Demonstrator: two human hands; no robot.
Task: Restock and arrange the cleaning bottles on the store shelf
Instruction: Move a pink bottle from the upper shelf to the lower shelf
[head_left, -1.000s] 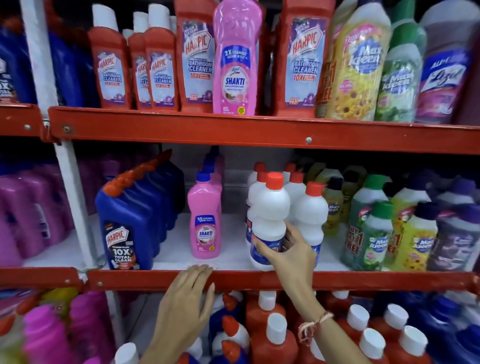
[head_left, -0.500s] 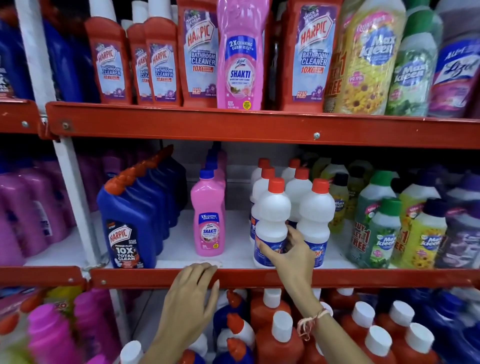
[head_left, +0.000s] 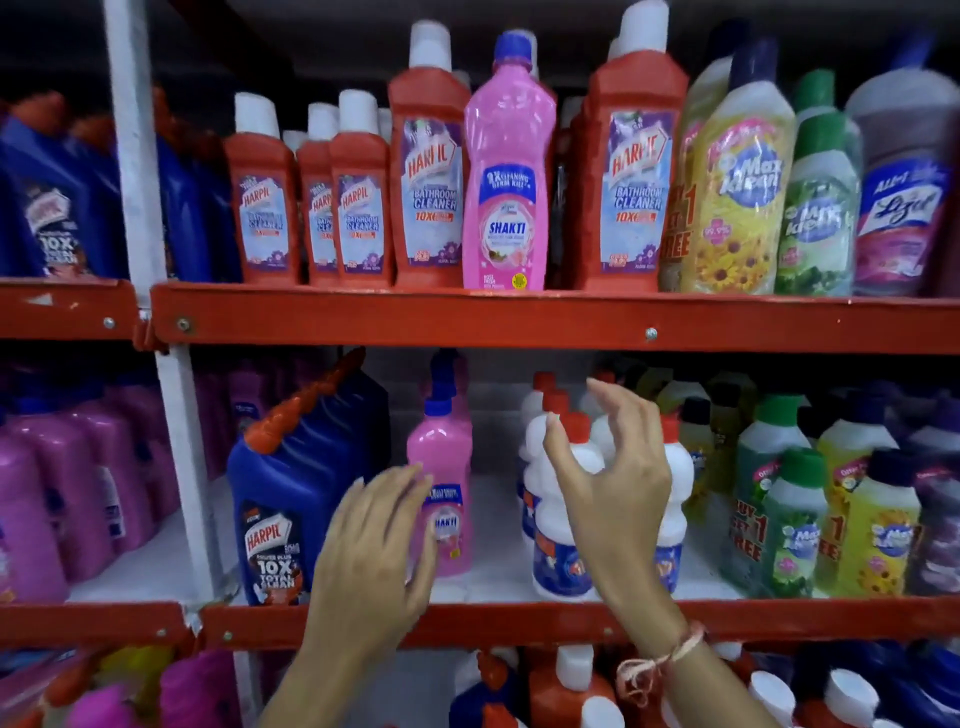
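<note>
Right hand (head_left: 615, 499): a second ago it gripped the front white bottle (head_left: 563, 519) low on the body; now lifted clear, fingers (head_left: 558, 441) spread wide, holding nothing, in front of that bottle's red cap.
Left hand (head_left: 374, 551): up from the shelf rail (head_left: 519, 621), open and empty, reaching toward the pink bottle (head_left: 441, 499) left of the white bottle.
White bottle: upright at the shelf's front.
Meaning: that bottle looks placed; the pink one is probably next to be straightened.
</note>
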